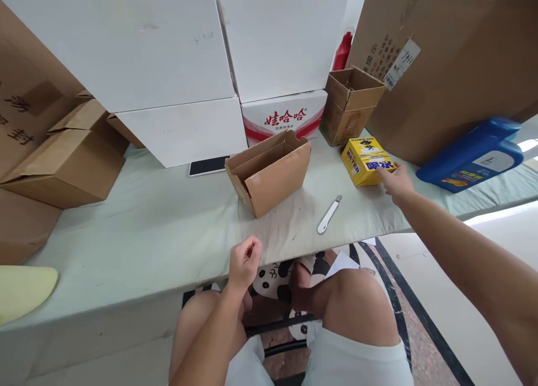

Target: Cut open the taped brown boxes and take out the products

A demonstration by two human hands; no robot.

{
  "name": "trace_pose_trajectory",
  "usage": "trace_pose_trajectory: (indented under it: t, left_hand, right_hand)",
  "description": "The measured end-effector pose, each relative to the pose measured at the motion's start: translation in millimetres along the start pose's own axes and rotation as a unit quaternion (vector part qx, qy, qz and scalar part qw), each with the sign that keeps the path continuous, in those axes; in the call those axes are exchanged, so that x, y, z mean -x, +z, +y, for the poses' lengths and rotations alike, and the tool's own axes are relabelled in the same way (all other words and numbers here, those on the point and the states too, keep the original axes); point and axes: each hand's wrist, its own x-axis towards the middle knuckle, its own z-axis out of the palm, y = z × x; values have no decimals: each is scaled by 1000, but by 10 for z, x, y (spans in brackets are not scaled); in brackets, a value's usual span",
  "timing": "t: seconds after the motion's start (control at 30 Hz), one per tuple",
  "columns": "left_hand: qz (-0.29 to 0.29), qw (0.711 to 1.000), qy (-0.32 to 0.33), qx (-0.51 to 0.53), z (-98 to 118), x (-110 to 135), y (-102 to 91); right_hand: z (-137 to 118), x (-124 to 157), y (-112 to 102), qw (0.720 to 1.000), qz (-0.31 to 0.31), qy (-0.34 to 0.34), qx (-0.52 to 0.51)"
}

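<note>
Arrangement of two bare hands and packaging on a cloth-covered surface (147, 223). The yellow box printed "WATER" (365, 161) sits at right of centre in the frame, resting on the cloth. The right hand (397, 184) meets its right-hand corner, thumb forward and the other fingers partly hidden; whether they pinch the box or merely touch it cannot be told. A corner probably offers the easiest purchase for a single outstretched arm.

The left hand (245, 261), lower centre, is curled in on itself with nothing visible in it, seemingly at rest near the surface's front edge. Above it, the open brown carton (281, 178) stands with its mouth upward, which leaves its interior accessible. The white utility knife (329, 214) lies flat between carton and yellow box, handle end toward the person, presumably for ready reach. At upper centre, white boxes (286, 44) are stacked as a backdrop, likely keeping the front free; the blue bottle (471, 156) occupies the right.
</note>
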Motion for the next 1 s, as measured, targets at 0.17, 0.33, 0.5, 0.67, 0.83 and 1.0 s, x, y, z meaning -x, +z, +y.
trace_pose_trajectory:
  t: [0.17, 0.33, 0.5, 0.67, 0.83, 1.0]
  left_hand:
    - [-27, 1000, -1, -4, 47, 19, 73]
    - [-40, 999, 7, -16, 81, 19, 106]
    - [-44, 999, 14, -26, 47, 10, 56]
    - [-60, 997, 18, -33, -13, 22, 19]
    - [-67, 997, 23, -30, 4, -6, 60]
    - [-81, 996, 24, -42, 22, -37, 113]
  right_hand:
    - [-115, 82, 135, 998, -9, 31, -53]
    - [-273, -15, 343, 995, -7, 32, -94]
    - [-384, -175, 523, 993, -3, 15, -114]
    - [-477, -368, 689, 993, -17, 0, -118]
    - [-562, -598, 869, 994, -22, -12, -110]
    - [-664, -758, 1075, 995, -31, -26, -88]
